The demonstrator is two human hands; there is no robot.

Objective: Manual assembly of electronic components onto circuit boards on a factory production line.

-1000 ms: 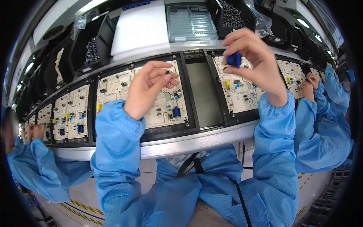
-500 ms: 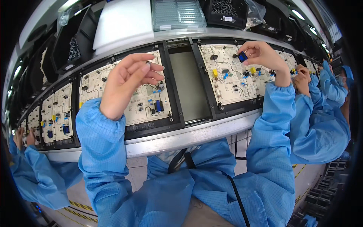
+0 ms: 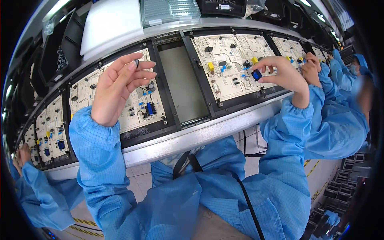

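My right hand (image 3: 285,75) pinches a small blue-and-black transformer (image 3: 256,75) between thumb and fingertips. It hangs over the lower right part of a pale circuit board (image 3: 224,91) set in a black frame. My left hand (image 3: 114,86) is raised over another pale circuit board (image 3: 130,125). Its thumb and index finger close on a small dark part (image 3: 137,63), too small to name, while the other fingers stick out loosely. A blue transformer (image 3: 150,108) stands on that left board, near its lower right corner.
A metal rail (image 3: 188,138) edges the line on my side. Between the two frames lies a grey gap (image 3: 184,84). Beyond stand a white foam sheet (image 3: 112,26), a clear tray (image 3: 170,12) and black bins (image 3: 222,7). Co-workers' hands (image 3: 312,70) work on boards at both sides.
My right hand has brought the transformer nearer, from the board's upper part to its lower right. The left hand keeps its pinch. The whole view has shifted slightly.
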